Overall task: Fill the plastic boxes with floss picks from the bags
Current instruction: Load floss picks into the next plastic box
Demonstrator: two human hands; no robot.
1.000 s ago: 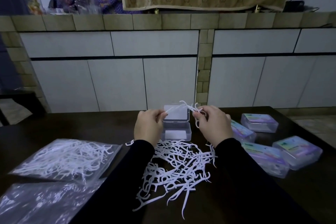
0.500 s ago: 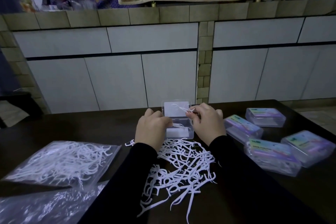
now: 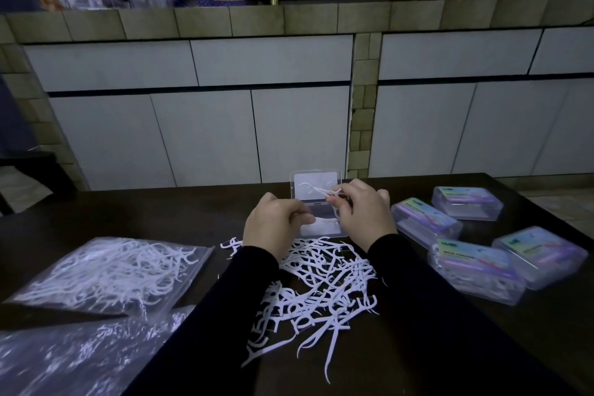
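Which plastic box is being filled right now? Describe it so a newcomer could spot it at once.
On the dark table, look at its far edge, between the left hand and right hand. The open box sits there, its lid standing upright. The four boxes to the right are closed, with colourful labels.

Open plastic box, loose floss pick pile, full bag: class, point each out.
open plastic box (image 3: 316, 181): head view, raised lid.
loose floss pick pile (image 3: 321, 292): head view, pile's middle.
full bag (image 3: 109, 270): head view, bag's middle.
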